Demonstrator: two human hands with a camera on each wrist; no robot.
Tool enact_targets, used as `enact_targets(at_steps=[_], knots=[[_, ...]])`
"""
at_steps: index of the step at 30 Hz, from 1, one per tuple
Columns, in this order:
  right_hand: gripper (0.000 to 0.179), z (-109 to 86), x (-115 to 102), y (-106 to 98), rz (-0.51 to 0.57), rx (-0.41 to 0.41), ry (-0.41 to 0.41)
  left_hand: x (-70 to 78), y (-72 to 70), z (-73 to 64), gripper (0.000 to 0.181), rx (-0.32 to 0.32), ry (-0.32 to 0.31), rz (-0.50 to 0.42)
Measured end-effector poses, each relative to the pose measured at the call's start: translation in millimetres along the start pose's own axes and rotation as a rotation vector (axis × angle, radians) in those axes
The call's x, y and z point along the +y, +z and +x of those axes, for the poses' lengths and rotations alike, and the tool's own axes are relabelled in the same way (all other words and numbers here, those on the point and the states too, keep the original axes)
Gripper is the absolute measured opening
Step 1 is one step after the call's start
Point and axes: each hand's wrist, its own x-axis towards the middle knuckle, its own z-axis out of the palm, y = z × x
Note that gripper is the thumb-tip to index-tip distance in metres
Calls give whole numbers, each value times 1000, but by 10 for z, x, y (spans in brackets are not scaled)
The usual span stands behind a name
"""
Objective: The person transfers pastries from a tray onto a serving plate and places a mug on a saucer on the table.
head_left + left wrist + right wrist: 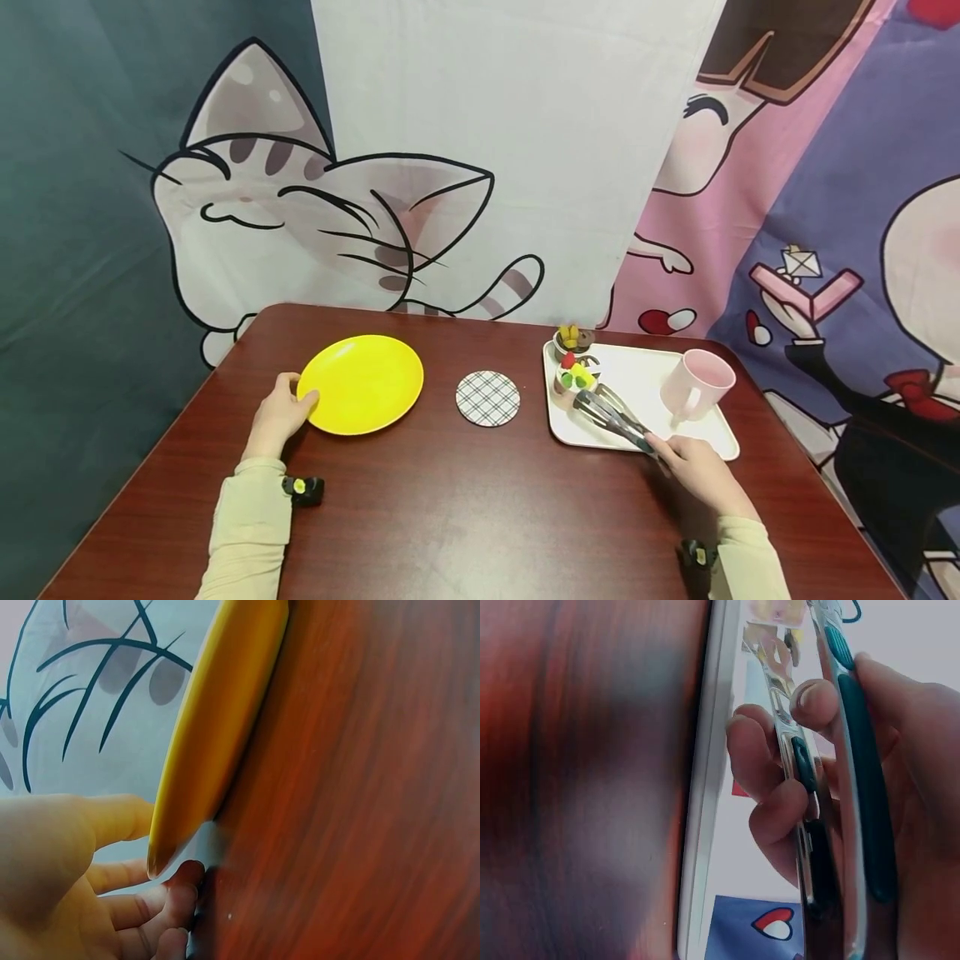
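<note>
At the left edge of a round yellow plate [363, 383], my left hand [279, 417] pinches the rim, thumb over it and fingertips below. The left wrist view shows the plate [217, 727] edge-on, low over the table. My right hand [701, 471] grips metal food tongs [613, 421] with dark green handle pads [866, 787]. Their two arms stand apart, with the tips at a fruit-topped cupcake [576, 375] on a white tray [633, 375]. Whether the tips touch the cupcake I cannot tell.
Behind that cupcake, at the tray's far left corner, stands a second dessert cup [573, 338] with yellow topping. A pink mug [693, 387] occupies the tray's right side. Between plate and tray lies a round checked coaster [487, 398]. A printed cloth [517, 125] hangs behind the brown table [450, 508].
</note>
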Motion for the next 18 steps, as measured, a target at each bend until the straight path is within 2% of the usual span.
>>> enact_targets(at_steps=[5, 8, 14, 18], knots=[[52, -3, -10, 16, 33, -14, 31, 4, -2, 3, 61, 1, -2, 7], [45, -8, -14, 18, 26, -12, 5, 8, -7, 3, 62, 0, -1, 13], [36, 7, -24, 13, 4, 44, -76, -5, -11, 5, 62, -6, 2, 11], [29, 23, -34, -16, 9, 64, -70, -18, -12, 15, 62, -3, 19, 24]])
